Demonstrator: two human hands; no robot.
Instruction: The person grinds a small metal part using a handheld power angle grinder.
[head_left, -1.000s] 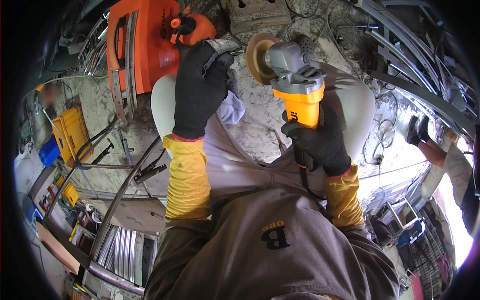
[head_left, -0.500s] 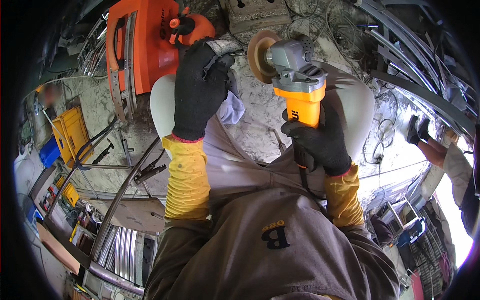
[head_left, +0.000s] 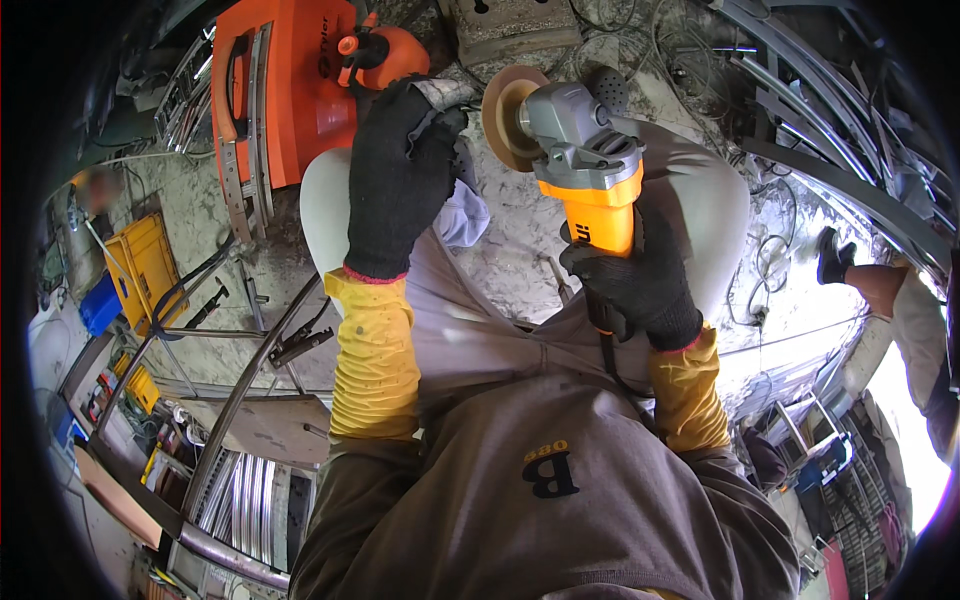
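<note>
Head view: we've got the angle grinder (head_left: 590,185) in our R hand (head_left: 637,285), L hand (head_left: 400,185) to its left.
R fingers, gloved in blk, are wrapped round the grinder's lower body; L fingers, same glove type, are curled in w/ a pale grey piece (head_left: 445,93) at the tips, tho we can't tell if they're gripping it. Grinder's held over our R knee (head_left: 705,190), head end up, brown disc (head_left: 512,118) on its upper-left side, near L hand but apart from it; cord (head_left: 608,360) runs down from its base. Further left of grinder: orange sprayer (head_left: 397,62) & big orange case (head_left: 300,120); far left, yellow crate (head_left: 142,268). Right of grinder: metal strips (head_left: 850,165) & another person's leg (head_left: 880,288).
</note>
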